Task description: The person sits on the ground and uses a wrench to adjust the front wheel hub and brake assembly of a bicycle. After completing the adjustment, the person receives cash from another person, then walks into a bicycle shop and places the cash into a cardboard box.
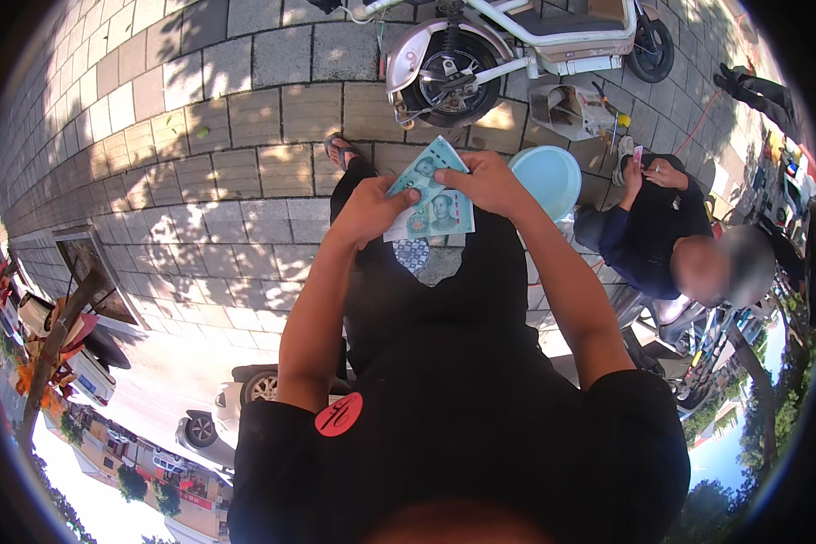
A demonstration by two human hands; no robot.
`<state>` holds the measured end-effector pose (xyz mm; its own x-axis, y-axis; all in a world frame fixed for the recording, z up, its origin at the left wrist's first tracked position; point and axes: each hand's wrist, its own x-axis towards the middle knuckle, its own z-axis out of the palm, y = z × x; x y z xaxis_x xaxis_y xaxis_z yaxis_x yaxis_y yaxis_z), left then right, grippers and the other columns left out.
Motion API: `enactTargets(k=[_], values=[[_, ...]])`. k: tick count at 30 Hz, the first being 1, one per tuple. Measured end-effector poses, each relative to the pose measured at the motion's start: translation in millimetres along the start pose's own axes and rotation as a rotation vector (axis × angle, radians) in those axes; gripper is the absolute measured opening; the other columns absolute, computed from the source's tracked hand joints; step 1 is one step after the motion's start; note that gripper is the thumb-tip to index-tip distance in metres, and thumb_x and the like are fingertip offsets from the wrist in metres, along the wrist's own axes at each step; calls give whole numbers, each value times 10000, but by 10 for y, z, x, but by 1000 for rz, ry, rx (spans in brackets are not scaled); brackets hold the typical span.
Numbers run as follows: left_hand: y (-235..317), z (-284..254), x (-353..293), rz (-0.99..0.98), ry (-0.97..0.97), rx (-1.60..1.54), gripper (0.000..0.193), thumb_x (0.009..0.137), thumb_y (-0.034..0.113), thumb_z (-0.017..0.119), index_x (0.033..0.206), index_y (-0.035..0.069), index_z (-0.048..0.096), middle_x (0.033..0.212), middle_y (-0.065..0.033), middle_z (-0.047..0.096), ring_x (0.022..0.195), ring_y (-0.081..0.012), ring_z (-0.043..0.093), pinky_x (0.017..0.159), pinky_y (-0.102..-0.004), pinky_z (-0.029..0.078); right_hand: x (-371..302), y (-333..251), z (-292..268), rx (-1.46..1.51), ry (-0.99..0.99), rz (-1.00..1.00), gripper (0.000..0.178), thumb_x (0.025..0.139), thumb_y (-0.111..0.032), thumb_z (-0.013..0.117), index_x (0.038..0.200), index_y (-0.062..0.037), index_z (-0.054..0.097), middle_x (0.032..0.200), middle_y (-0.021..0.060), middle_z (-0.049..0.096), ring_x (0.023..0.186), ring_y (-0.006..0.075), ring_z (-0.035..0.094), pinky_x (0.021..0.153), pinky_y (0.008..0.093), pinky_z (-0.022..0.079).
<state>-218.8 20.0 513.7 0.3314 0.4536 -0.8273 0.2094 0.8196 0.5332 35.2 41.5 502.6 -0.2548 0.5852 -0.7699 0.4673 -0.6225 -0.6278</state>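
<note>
Mostly, the ground in the frame is rough stone paving (258, 168), laid in rectangular blocks with dark joints and blotched with sun and leaf shadow. At the top, a scooter (576, 42) shows smooth, pale bodywork, a rounded rear mudguard and black rubber tyres. Below it, right of centre, sits a basin (548, 174), round, smooth and pale blue. An open, pale container (553, 109) stands above the basin, near a tool with a yellow end (624, 120).

At the centre of the frame, slightly above the middle, are the notes (448, 216): thin, flat paper, blue-green, printed with fine patterns and portraits. They are fanned, an upper one tilted and a lower one nearly level, with a whitish strip showing at the lower left edge. The left hand (378, 210) is clamped on their left side, thumb pressed flat on the paper. The right hand (488, 184) pinches them from the upper right, its thumb also on top. The two hands are close together, with the notes between.

At the right, another person (648, 231) in dark cloth holds a small pinkish slip (637, 156). A red oval sticker (338, 414) marks the black shirt (462, 435) at lower centre.
</note>
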Motion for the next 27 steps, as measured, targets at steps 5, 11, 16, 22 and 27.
enactTargets(k=[5,11,16,22,27], values=[[650,-941,-794,154,-10,-209,360,956,206,832,1178,-65,749,955,-87,778,786,-109,695,687,-279,556,-43,-1251,232,20,-50,-47,354,988,-327,751,1141,-9,790,902,70,766,776,122,677,740,316,551],[1393,-2005,-1298,379,224,-286,409,906,143,881,1217,-72,725,1004,-102,779,831,-132,720,726,-295,589,305,-2449,862,486,7,-204,241,1026,-135,726,1213,16,752,1065,57,775,948,134,731,864,304,593],[1905,-2715,-1324,432,312,-118,381,948,187,847,1205,-69,732,986,-86,778,830,-117,706,725,-290,579,784,-3155,954,637,-44,-288,276,995,-149,767,1177,58,748,1084,90,771,922,147,710,841,314,567],[1994,-3692,-848,467,641,350,323,994,254,764,1166,-19,784,922,-62,779,828,-86,657,758,-298,544,1664,-3857,1129,148,-71,-360,266,998,-227,738,1072,27,766,794,81,735,733,129,689,702,334,547],[2480,-4573,-758,435,568,18,342,1077,325,699,1099,-11,752,913,20,704,805,-57,579,728,-251,480,2392,-4878,1046,11,-153,-467,317,1005,-286,705,1020,30,735,750,139,681,690,243,695,695,410,542]])
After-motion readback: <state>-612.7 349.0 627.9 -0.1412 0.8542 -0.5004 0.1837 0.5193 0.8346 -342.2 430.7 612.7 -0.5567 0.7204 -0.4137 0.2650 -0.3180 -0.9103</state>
